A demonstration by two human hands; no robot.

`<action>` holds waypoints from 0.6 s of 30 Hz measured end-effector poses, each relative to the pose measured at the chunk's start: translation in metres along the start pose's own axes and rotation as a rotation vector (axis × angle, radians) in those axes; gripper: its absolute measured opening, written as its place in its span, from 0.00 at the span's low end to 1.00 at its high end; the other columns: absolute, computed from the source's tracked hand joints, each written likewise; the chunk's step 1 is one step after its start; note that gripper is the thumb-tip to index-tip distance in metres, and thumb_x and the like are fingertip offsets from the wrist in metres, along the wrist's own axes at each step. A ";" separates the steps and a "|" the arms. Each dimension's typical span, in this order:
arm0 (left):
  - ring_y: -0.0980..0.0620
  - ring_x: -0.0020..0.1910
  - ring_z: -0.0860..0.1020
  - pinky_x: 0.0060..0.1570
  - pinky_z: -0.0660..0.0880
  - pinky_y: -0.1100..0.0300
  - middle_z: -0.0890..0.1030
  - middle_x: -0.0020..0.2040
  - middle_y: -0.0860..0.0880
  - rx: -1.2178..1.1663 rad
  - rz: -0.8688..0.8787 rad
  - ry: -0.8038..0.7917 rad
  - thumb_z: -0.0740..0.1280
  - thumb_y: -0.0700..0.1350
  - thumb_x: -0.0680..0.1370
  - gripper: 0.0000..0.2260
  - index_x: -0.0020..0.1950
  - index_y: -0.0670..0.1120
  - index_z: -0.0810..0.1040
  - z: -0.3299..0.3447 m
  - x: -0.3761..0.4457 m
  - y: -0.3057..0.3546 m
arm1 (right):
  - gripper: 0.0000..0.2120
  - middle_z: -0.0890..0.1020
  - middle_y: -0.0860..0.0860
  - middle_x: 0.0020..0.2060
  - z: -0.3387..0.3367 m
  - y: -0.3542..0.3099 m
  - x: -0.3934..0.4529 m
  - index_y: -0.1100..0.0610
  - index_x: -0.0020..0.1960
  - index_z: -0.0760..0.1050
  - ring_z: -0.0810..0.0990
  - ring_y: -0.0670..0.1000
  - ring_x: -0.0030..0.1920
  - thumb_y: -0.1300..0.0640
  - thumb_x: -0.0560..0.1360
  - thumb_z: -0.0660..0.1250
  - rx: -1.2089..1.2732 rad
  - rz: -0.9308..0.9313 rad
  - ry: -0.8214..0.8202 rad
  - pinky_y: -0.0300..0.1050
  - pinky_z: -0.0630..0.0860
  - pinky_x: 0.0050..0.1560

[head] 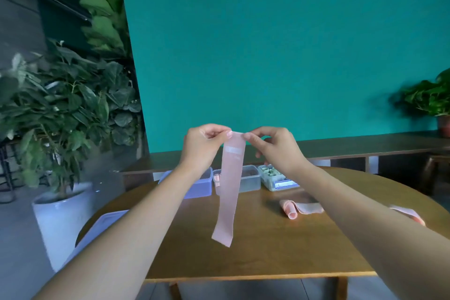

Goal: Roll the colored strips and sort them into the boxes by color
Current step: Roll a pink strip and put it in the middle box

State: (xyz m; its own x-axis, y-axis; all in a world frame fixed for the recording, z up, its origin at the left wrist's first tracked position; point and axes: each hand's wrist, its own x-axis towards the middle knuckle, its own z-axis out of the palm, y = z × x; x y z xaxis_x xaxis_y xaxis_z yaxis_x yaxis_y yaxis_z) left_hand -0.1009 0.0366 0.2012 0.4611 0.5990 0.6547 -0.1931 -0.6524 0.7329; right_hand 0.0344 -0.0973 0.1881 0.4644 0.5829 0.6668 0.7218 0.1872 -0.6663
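Pink strip hung straight down from both hands above the wooden table, with its top edge stretched flat between them. I think it was held high like this so that its full length could fall free and the rolling could start cleanly from the top end. The left hand pinched the left top corner between thumb and curled fingers, and the right hand pinched the right top corner in the same way; the other fingers of both hands were bent inward, not spread. The lower end of the strip floated in the air, not touching the table as far as I could see.

Behind the strip, three clear plastic boxes stood in a row at the far side of the table: the left box, the middle box with something pink at its edge, and the right box holding green rolls. To the right on the table lay a partly rolled pink strip, and another pink piece showed near the right forearm. A lid rested at the left table edge.
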 end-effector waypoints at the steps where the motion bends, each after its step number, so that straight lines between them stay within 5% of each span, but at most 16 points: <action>1: 0.60 0.44 0.83 0.49 0.76 0.70 0.86 0.42 0.56 0.006 0.006 -0.004 0.75 0.43 0.75 0.02 0.46 0.48 0.87 -0.007 -0.003 0.005 | 0.09 0.81 0.40 0.34 0.002 -0.006 -0.002 0.51 0.49 0.84 0.78 0.44 0.28 0.47 0.79 0.70 0.031 0.002 -0.014 0.37 0.76 0.30; 5: 0.60 0.44 0.84 0.50 0.78 0.67 0.86 0.42 0.56 0.026 0.035 -0.003 0.76 0.43 0.75 0.02 0.46 0.48 0.87 -0.032 -0.014 0.023 | 0.09 0.84 0.46 0.39 0.007 -0.027 -0.006 0.53 0.46 0.84 0.79 0.48 0.31 0.47 0.77 0.73 0.207 0.020 -0.074 0.44 0.77 0.28; 11: 0.61 0.27 0.75 0.27 0.68 0.72 0.84 0.33 0.57 0.029 -0.040 0.026 0.75 0.44 0.76 0.03 0.47 0.46 0.86 -0.049 -0.024 0.028 | 0.09 0.85 0.58 0.40 0.018 -0.040 -0.004 0.61 0.45 0.83 0.76 0.49 0.28 0.54 0.77 0.73 0.338 0.073 -0.150 0.40 0.72 0.26; 18: 0.60 0.26 0.74 0.28 0.68 0.71 0.82 0.30 0.57 0.065 -0.158 -0.051 0.75 0.43 0.76 0.03 0.47 0.44 0.86 -0.051 -0.032 -0.030 | 0.12 0.84 0.55 0.39 0.048 0.009 -0.004 0.67 0.49 0.82 0.77 0.49 0.28 0.56 0.77 0.74 0.317 0.236 -0.311 0.40 0.72 0.26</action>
State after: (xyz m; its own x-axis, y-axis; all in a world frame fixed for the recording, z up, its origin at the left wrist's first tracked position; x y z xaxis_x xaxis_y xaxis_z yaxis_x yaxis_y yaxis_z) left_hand -0.1543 0.0604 0.1676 0.5248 0.6729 0.5213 -0.0591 -0.5821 0.8110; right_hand 0.0144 -0.0604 0.1633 0.3862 0.8374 0.3868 0.4013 0.2250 -0.8879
